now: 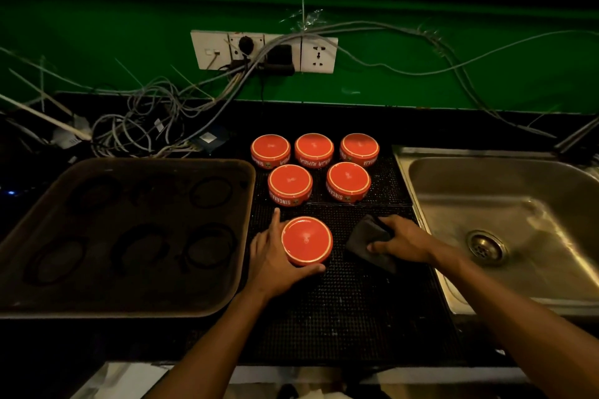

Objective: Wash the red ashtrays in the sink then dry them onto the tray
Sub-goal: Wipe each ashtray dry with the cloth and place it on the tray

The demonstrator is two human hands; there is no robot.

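Six red ashtrays sit upside down on the black rubber mat (350, 311) between the tray (129, 308) and the sink (505, 204). Five (313, 146) stand in two rows at the back. The sixth ashtray (307, 240) is nearest, with the left hand (275, 261) curled round its side, fingers and thumb clamped on it. The right hand (403, 240) pinches a dark cloth (363, 241) against the mat, just beside it.

The tray holds no ashtrays, only dark ring marks, so drying onto it looks barely begun. The sink is empty, so washing seems done, though in this dim light wetness cannot be judged.
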